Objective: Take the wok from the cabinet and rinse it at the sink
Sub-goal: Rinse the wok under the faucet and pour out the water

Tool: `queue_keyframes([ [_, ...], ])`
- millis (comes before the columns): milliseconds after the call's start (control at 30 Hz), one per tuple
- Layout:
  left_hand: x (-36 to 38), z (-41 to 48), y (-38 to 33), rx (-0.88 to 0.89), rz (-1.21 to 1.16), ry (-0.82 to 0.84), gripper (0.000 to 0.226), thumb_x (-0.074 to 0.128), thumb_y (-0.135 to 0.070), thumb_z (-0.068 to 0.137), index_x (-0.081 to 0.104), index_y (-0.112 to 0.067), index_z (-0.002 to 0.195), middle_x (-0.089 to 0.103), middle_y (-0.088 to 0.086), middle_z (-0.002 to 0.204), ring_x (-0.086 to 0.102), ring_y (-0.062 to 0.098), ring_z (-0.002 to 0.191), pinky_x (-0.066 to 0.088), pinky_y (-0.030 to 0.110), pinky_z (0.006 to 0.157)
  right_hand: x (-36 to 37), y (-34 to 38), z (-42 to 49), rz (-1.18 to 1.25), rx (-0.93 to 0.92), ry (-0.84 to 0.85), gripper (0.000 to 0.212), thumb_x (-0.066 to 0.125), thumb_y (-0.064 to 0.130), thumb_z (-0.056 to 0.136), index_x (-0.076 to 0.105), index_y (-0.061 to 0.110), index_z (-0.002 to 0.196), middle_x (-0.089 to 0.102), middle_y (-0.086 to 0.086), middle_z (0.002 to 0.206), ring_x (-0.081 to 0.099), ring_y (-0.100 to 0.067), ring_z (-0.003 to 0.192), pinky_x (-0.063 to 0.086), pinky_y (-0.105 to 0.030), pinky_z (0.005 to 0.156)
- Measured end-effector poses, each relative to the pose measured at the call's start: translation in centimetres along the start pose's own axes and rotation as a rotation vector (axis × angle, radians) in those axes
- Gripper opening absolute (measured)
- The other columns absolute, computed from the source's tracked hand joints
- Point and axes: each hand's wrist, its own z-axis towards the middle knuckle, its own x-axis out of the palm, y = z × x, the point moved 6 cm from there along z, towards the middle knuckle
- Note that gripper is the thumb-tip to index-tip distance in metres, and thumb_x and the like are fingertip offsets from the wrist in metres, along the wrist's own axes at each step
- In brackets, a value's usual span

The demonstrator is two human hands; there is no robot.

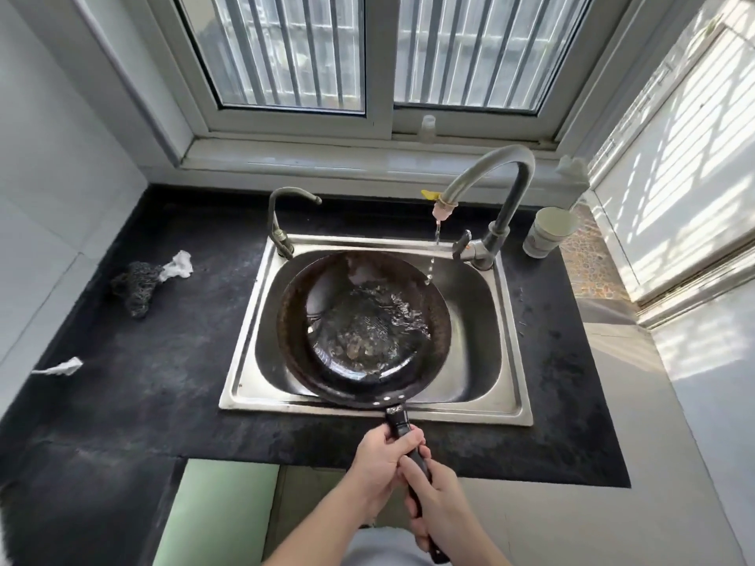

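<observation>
Wok (363,328) tilted in sink (245,386) w/ water pooled inside. Prob heavy, stiff, sloshy. Left hand (380,455) + right hand (437,496) both curled round handle (397,420). Wet = slippery imo, so grip near the pan end.

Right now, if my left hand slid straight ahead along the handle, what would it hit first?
Probably the wok rim where the handle joins it; the left hand grips the handle just short of it.

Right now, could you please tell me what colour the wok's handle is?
Black; the wok's handle shows best in the head view.
</observation>
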Motion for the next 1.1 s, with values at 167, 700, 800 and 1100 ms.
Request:
queue_keyframes([
  [167,2.0,-0.1,1.4,0.028,0.003,-0.057,0.004,0.058,0.003,0.093,0.057,0.004,0.097,0.061,0.010,0.073,0.063,0.020,0.066,0.057,0.032,0.068,-2.3,-1.0,-0.5,-0.009,0.024,0.036,0.020,0.055,0.027,0.100,0.059,0.011,0.087,0.051,-0.003,0.048,0.041,-0.014,0.032,0.032,-0.019,0.034],
  [700,3.3,2.2,-1.6,-0.001,-0.066,0.045,0.010,0.058,0.006,0.092,0.055,0.003,0.101,0.059,0.010,0.073,0.061,0.021,0.063,0.057,0.036,0.075,-3.0,2.1,1.4,-0.275,-0.120,-0.118,0.025,0.058,0.043,0.093,0.059,0.028,0.113,0.061,0.005,0.054,0.053,-0.003,0.043,0.051,-0.033,0.054],
  [800,1.4,1.7,-2.7,0.032,0.004,0.018,0.007,0.058,0.006,0.091,0.056,0.003,0.097,0.062,0.011,0.072,0.062,0.022,0.065,0.057,0.036,0.073,-1.0,2.5,1.4,-0.205,-0.081,-0.085,0.025,0.059,0.039,0.094,0.065,0.016,0.101,0.058,0.002,0.050,0.050,-0.007,0.039,0.046,-0.028,0.043],
  [1100,-0.7,-0.2,-1.6,-0.012,-0.124,-0.010,0.009,0.061,0.004,0.089,0.059,0.003,0.098,0.063,0.013,0.076,0.062,0.027,0.070,0.055,0.038,0.070,0.7,2.8,-0.4,-0.150,-0.103,0.056,0.006,0.065,0.021,0.092,0.064,0.015,0.092,0.056,0.006,0.047,0.048,-0.007,0.036,0.038,-0.019,0.037],
])
